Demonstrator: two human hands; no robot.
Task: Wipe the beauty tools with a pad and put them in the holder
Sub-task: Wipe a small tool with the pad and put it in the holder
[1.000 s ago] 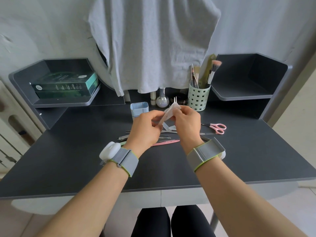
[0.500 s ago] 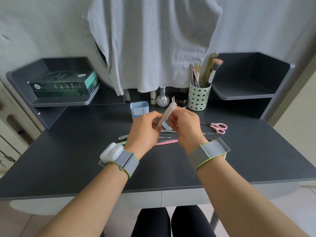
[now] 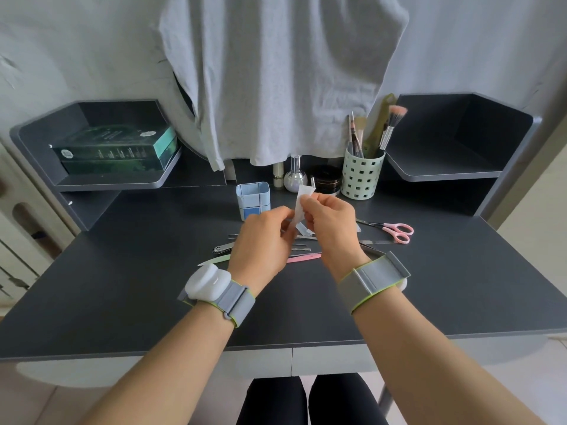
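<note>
My right hand [image 3: 333,228] pinches a white pad [image 3: 301,204] folded around a thin metal tool [image 3: 312,181], whose tip just shows above the pad. My left hand [image 3: 264,240] grips the tool's lower end, which its fingers hide. Both hands hover above the dark desk [image 3: 122,286]. Below them lie a nail clipper [image 3: 223,248], a green file [image 3: 214,260], a pink file [image 3: 304,258], pink scissors [image 3: 397,232] and more metal tools. A blue-and-white holder [image 3: 253,200] stands just behind my left hand.
A green perforated cup [image 3: 362,177] with brushes stands at the back right, beside a black jar [image 3: 328,180] and a small glass bottle [image 3: 295,178]. Green boxes [image 3: 113,150] fill the left shelf. A grey cloth [image 3: 282,75] hangs over the back.
My right hand has slid the pad up along the tool, so less of the metal tip shows. Both hands stay close together above the desk.
</note>
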